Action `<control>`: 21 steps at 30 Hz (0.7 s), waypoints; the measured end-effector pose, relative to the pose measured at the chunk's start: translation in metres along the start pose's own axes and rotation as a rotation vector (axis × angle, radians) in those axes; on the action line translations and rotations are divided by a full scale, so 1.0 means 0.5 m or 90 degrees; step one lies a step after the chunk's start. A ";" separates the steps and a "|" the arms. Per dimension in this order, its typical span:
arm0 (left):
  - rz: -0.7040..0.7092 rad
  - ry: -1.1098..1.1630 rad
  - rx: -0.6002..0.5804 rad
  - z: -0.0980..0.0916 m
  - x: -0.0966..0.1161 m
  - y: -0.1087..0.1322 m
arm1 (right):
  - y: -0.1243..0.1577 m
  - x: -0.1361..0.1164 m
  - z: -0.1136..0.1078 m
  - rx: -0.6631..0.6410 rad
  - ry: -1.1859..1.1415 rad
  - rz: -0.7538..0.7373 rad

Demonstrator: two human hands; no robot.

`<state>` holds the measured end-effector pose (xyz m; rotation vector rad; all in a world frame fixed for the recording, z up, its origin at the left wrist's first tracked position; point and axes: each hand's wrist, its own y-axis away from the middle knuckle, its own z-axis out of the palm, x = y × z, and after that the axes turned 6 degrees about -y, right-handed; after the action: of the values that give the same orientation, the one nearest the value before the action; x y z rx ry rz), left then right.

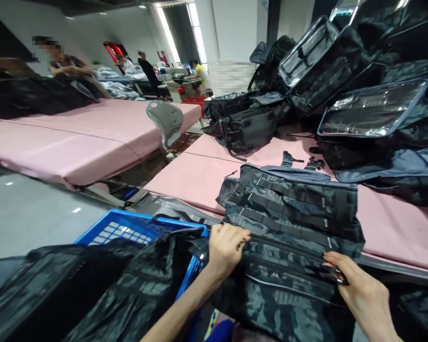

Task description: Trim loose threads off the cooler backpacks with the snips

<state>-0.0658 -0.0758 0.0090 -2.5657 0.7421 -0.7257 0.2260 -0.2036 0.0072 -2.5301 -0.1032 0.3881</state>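
Observation:
A dark camouflage bag [288, 209] with rows of black webbing straps lies partly on the pink table, its near part hanging over the front edge towards me. My left hand [226, 247] is closed on the bag's left side, beside a long seam or zip line. On the right, my right hand [360, 282] pinches the bag near the other end of that line. A small black, shiny object [340, 276] shows at the right hand's fingers; its kind is unclear. Buckled straps [312, 164] stick out at the bag's far end.
Left of me, a blue plastic basket [123, 223] holds more camouflage bags [135, 280]. Finished-looking bags with silvery linings [374, 111] pile up on the pink table [196, 175] at right. A grey chair [166, 121] stands by another pink table [78, 142]. Several people work farther back.

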 end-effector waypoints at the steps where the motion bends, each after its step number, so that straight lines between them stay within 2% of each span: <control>1: -0.085 0.005 0.027 -0.008 -0.030 0.012 | -0.002 0.006 -0.001 -0.002 -0.004 -0.003; 3: -0.255 0.076 0.070 -0.011 -0.079 0.028 | -0.011 0.013 0.003 -0.012 -0.013 -0.011; 5: -0.416 0.223 0.100 0.002 -0.116 0.030 | -0.022 0.011 0.012 -0.020 -0.015 -0.020; 8: -0.574 0.442 0.118 0.032 -0.166 0.009 | -0.029 0.000 0.028 -0.027 -0.008 -0.050; 11: -0.593 0.543 0.098 0.047 -0.208 -0.019 | -0.027 0.000 0.034 -0.043 0.011 -0.079; 14: -0.576 0.574 0.107 0.048 -0.216 -0.038 | -0.041 0.005 0.032 -0.068 0.054 -0.075; 17: -0.534 0.645 0.110 0.046 -0.180 -0.046 | -0.096 -0.023 0.039 -0.115 0.089 -0.070; 21: -0.446 0.659 0.057 0.031 -0.117 -0.040 | -0.191 -0.108 0.072 -0.267 0.035 -0.110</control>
<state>-0.0919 -0.0234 -0.0157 -2.2070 -0.0195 -2.3015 0.1648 -0.1134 0.0450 -2.9104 -0.4194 0.2470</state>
